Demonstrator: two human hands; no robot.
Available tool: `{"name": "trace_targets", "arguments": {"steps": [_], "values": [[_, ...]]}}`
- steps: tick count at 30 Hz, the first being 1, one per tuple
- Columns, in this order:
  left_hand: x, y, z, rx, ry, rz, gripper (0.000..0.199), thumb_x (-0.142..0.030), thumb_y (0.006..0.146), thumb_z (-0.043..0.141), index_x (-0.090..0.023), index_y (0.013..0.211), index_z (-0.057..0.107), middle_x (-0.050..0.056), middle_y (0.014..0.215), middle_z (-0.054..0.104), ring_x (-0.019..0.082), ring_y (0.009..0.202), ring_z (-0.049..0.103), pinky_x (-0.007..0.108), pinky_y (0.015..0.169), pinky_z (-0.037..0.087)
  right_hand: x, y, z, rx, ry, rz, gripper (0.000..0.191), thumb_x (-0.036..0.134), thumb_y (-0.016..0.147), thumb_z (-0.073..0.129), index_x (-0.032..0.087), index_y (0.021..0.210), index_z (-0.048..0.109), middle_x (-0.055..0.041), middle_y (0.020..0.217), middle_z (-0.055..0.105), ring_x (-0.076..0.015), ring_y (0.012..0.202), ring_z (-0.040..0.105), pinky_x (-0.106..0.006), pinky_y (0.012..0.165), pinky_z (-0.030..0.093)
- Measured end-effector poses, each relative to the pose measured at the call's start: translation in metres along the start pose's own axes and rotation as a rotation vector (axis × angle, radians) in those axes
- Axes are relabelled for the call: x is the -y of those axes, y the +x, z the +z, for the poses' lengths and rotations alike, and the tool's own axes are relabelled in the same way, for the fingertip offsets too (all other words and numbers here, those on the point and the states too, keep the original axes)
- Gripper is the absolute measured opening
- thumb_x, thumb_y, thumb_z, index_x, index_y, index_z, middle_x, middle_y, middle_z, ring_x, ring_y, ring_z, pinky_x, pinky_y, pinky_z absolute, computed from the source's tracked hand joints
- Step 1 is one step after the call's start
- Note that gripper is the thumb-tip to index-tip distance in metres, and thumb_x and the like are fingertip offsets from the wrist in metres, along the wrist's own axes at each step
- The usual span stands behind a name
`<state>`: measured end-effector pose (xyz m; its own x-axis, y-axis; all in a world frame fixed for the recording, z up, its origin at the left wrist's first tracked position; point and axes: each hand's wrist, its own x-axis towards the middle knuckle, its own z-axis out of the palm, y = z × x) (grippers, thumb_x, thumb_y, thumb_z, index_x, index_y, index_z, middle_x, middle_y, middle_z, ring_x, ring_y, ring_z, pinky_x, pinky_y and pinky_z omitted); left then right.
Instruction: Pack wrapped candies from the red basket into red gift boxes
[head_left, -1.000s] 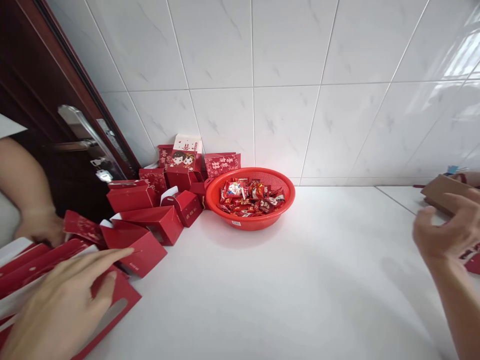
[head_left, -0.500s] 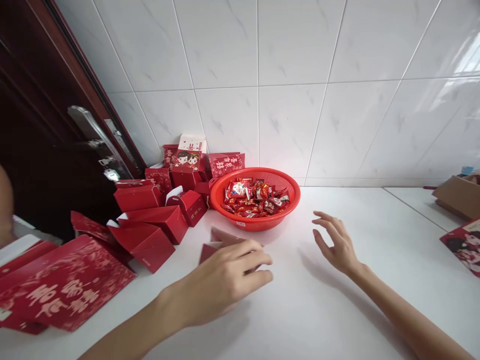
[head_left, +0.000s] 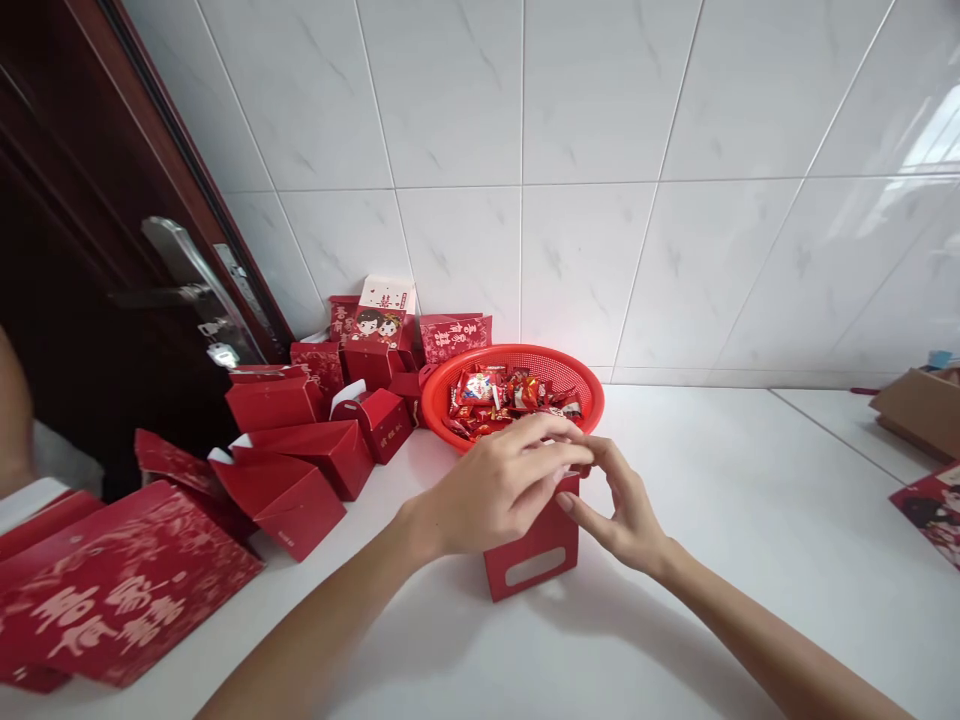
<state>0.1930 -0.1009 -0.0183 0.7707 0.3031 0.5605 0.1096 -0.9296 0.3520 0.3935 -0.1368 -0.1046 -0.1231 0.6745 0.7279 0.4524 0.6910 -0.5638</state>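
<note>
A small red box (head_left: 536,550) with a pale oval window on its front stands upright on the white table, just in front of the red basket (head_left: 589,410) of wrapped candies (head_left: 480,390). My left hand (head_left: 502,485) lies over the top and left side of this box, its fingers reaching right and hiding the upper part. From the right, my right hand (head_left: 619,505) holds the box's top right edge between thumb and fingers. The fingertips of both hands meet above the box. What the left fingers grip there is hidden.
Several red boxes (head_left: 292,500) fill the left side up to the tiled wall (head_left: 585,260). A brown carton (head_left: 919,410) and a printed red piece (head_left: 930,510) lie at the right edge. A person's arm (head_left: 11,420) shows at far left.
The red box, earlier mostly behind my left hand, has moved right and now stands in front of the basket. My right hand has come left onto it; my left hand has shifted slightly up and right.
</note>
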Motion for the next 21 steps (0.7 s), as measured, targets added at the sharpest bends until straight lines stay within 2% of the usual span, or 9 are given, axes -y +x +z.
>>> {"name": "trace_targets", "arguments": {"steps": [3,7,9,12,16,18,21], "values": [[0.003,-0.011,-0.021,0.064,0.008,-0.161,0.021,-0.021,0.098,0.054,-0.023,0.103,0.074,0.008,0.131,0.062,0.02,0.109,0.066,0.026,0.081,0.058,-0.002,-0.002,0.005,-0.022,0.027,0.013,0.038,0.032,0.093,0.066,0.027,0.126,0.049,-0.0068,0.104,0.064,-0.018,0.077,0.062,-0.035,0.069,0.058],[0.01,-0.017,-0.039,0.183,-0.101,-0.275,0.022,-0.023,0.098,0.055,-0.025,0.099,0.077,0.005,0.107,0.072,0.018,0.092,0.069,0.027,0.081,0.056,-0.002,-0.007,0.006,0.008,0.054,0.029,0.042,0.029,0.093,0.066,0.028,0.13,0.046,-0.0056,0.102,0.065,-0.0165,0.073,0.063,-0.033,0.067,0.058],[0.013,-0.017,-0.042,0.204,-0.219,-0.307,0.023,-0.023,0.098,0.054,-0.024,0.1,0.077,0.005,0.098,0.073,0.017,0.086,0.069,0.027,0.078,0.055,0.001,-0.009,0.005,0.042,0.054,0.012,0.039,0.028,0.093,0.064,0.028,0.128,0.047,-0.0044,0.099,0.065,-0.0165,0.072,0.063,-0.033,0.067,0.058],[0.02,-0.013,-0.042,0.238,-0.386,-0.394,0.022,-0.024,0.096,0.056,-0.023,0.099,0.078,0.005,0.098,0.074,0.017,0.083,0.069,0.026,0.072,0.054,0.006,-0.009,0.006,0.126,0.026,-0.029,0.03,0.026,0.093,0.062,0.027,0.12,0.05,-0.0028,0.091,0.066,-0.0174,0.072,0.062,-0.032,0.066,0.056],[0.029,-0.008,-0.036,0.273,-0.454,-0.508,0.022,-0.024,0.094,0.056,-0.02,0.095,0.077,0.005,0.094,0.076,0.019,0.085,0.069,0.027,0.073,0.054,0.01,-0.008,0.008,0.157,-0.016,-0.077,0.014,0.023,0.094,0.059,0.025,0.106,0.052,-0.0013,0.08,0.064,-0.016,0.065,0.058,-0.028,0.057,0.051],[0.026,-0.008,-0.037,0.167,-0.416,-0.498,0.019,-0.027,0.093,0.059,-0.02,0.097,0.076,0.006,0.096,0.075,0.02,0.089,0.069,0.029,0.078,0.055,0.01,-0.006,0.006,0.132,-0.046,-0.082,0.012,0.024,0.094,0.06,0.024,0.104,0.052,-0.0013,0.08,0.064,-0.0156,0.064,0.057,-0.028,0.057,0.05],[0.01,-0.017,-0.046,-0.177,-0.325,-0.315,0.014,-0.033,0.092,0.066,-0.02,0.094,0.073,0.007,0.093,0.073,0.022,0.09,0.067,0.035,0.082,0.056,0.006,-0.003,0.0,0.075,-0.098,-0.116,0.013,0.024,0.094,0.062,0.024,0.104,0.053,-0.0009,0.079,0.063,-0.0154,0.067,0.057,-0.027,0.059,0.05]]}}
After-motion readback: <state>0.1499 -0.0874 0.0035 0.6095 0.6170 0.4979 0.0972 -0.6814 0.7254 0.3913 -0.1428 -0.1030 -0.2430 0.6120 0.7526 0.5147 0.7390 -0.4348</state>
